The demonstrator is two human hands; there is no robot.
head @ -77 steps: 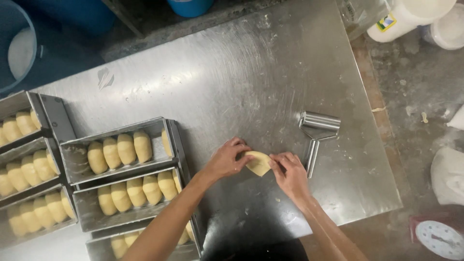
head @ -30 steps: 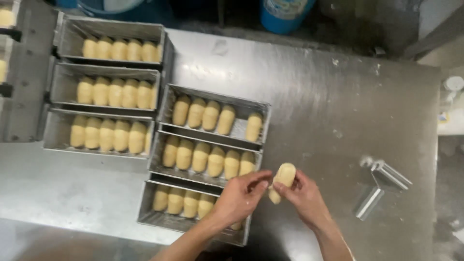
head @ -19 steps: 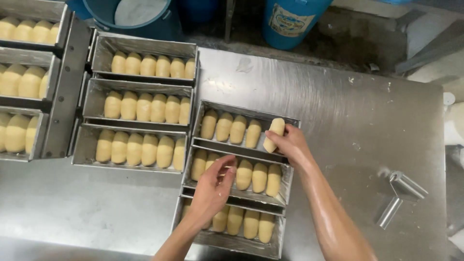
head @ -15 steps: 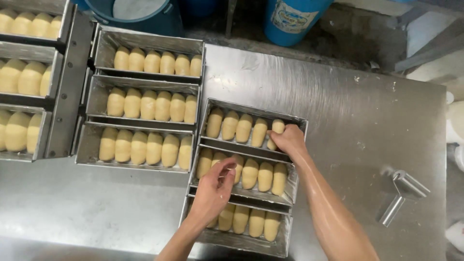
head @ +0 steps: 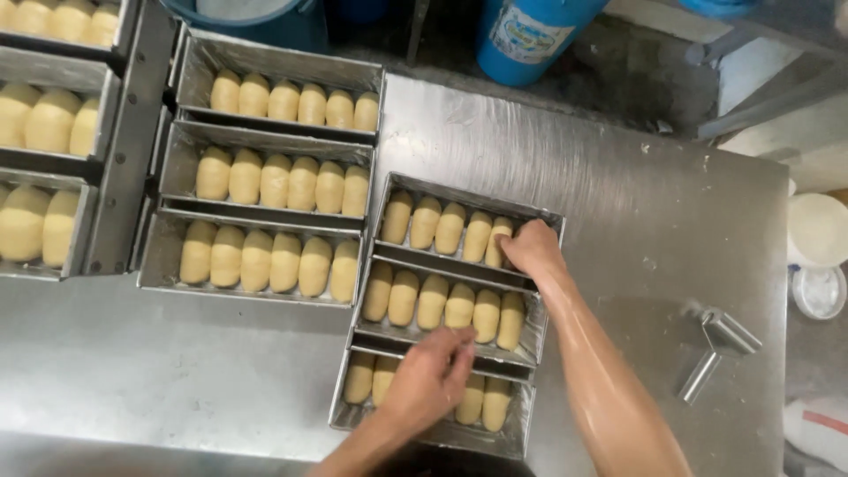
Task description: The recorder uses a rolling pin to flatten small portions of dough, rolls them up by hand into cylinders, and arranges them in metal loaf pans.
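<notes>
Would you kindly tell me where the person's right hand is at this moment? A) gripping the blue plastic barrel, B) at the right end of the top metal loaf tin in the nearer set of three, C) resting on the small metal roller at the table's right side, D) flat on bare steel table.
B: the right hand sits at the right end of the top metal loaf tin, beside its row of pale dough rolls.

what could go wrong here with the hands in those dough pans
The right hand is pressing a dough roll into the last gap of the top pan; it could squash the neighbouring roll. The left hand rests over the bottom pan and may dent rolls beneath. The metal tool lies near the table edge and could get knocked off.
</notes>
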